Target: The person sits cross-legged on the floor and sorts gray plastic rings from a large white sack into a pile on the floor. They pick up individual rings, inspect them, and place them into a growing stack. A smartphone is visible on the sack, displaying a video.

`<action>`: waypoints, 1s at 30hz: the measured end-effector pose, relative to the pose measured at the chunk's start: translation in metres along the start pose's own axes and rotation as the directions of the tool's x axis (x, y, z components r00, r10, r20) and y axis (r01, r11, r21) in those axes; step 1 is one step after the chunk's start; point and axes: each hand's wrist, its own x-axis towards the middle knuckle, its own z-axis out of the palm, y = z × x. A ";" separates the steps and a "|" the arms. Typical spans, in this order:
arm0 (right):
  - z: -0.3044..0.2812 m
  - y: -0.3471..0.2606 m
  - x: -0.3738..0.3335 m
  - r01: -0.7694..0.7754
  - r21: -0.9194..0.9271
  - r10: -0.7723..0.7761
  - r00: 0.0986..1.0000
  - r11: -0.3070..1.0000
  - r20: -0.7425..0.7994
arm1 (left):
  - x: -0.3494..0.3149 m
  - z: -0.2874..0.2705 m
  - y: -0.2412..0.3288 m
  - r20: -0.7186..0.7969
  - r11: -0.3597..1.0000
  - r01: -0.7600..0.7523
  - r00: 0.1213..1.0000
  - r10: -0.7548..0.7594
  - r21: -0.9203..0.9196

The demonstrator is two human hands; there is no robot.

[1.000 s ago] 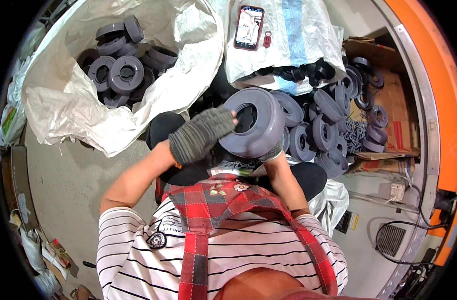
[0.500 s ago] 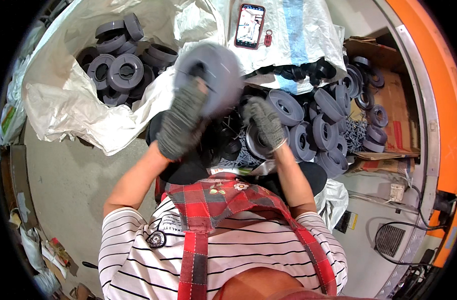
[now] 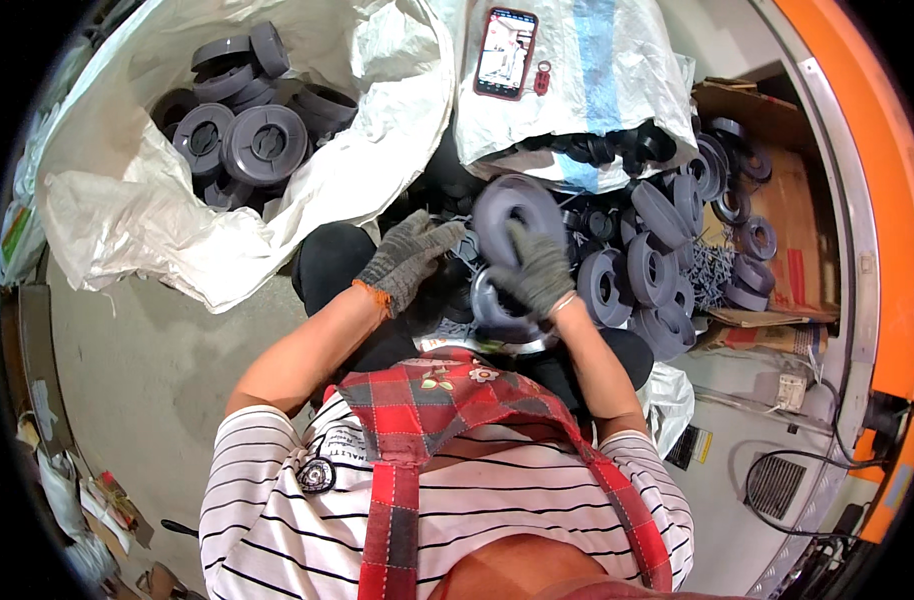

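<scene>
My right hand [image 3: 539, 275], in a grey knit glove, grips a round grey plastic ring part [image 3: 495, 222] by its central opening, its thumb and fingers partly hidden. The part is tilted above the pile in front of me. Below it another grey ring [image 3: 494, 303] lies close to my lap. My left hand [image 3: 409, 262], gloved too, holds nothing I can see; its fingers stretch toward the ring without touching it. At the left, a large white woven sack [image 3: 217, 250] holds several grey round parts [image 3: 264, 146], the front ones with dark centres.
A second white sack [image 3: 537, 115] with black parts at its mouth carries a phone [image 3: 505, 54] and a small red tag [image 3: 543, 78]. Grey rings [image 3: 653, 270] and small bluish-grey pieces [image 3: 712, 262] fill the right side beside a cardboard box [image 3: 802, 220]. An orange frame [image 3: 862, 130] borders the right.
The grey part that my left hand held up is gone from it, and a part with a dark centre now tops the sack's pile. My right hand has taken hold of another ring.
</scene>
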 end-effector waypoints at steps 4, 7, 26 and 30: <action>-0.001 -0.041 -0.020 0.585 0.120 -0.551 0.803 0.802 -0.228 | 0.020 -0.010 -0.021 0.241 0.813 0.280 0.954 -0.178 -0.511; 0.008 -0.009 0.005 0.061 0.847 -0.052 0.998 0.529 -0.039 | 0.021 -0.012 -0.015 0.072 0.955 0.018 0.997 0.003 -0.297; 0.056 0.019 0.076 -0.234 -0.350 0.290 0.950 0.907 0.116 | 0.021 -0.003 -0.016 -0.036 0.995 -0.098 0.994 0.099 0.031; 0.085 0.045 0.073 -0.175 -0.348 0.210 0.976 0.921 0.064 | 0.024 -0.002 -0.017 -0.018 0.990 -0.102 0.994 0.104 0.093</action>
